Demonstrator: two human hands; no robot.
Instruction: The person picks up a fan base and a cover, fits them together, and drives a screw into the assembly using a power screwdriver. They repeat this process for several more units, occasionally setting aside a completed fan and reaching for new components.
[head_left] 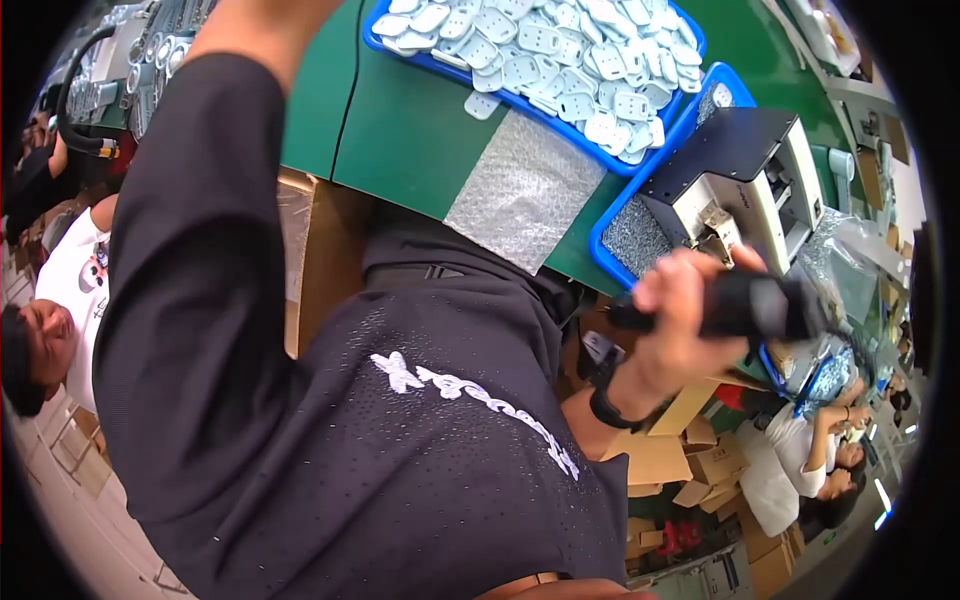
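My right hand (pixel 690 315) is wrapped round a black cylindrical hand tool (pixel 755 305), blurred by motion, in front of my body on the right. A dark band circles that wrist. Behind the tool stands a black and silver boxy machine (pixel 735 165) with a small metal mechanism on its front, set in a blue tray (pixel 603 255) by grey bubble-like lining. My left arm (pixel 195 230) reaches up past the top edge, so the hand itself is outside the picture. Pale metal plates with holes (pixel 560 60) fill a large blue tray (pixel 470 80) on the far side.
One loose plate (pixel 482 105) lies on the green table (pixel 400 150), beside a sheet of bubble wrap (pixel 525 190) hanging over its edge. A black cable (pixel 348 100) crosses the tabletop. Cardboard boxes (pixel 715 465) stand at lower right. Other people sit at both sides.
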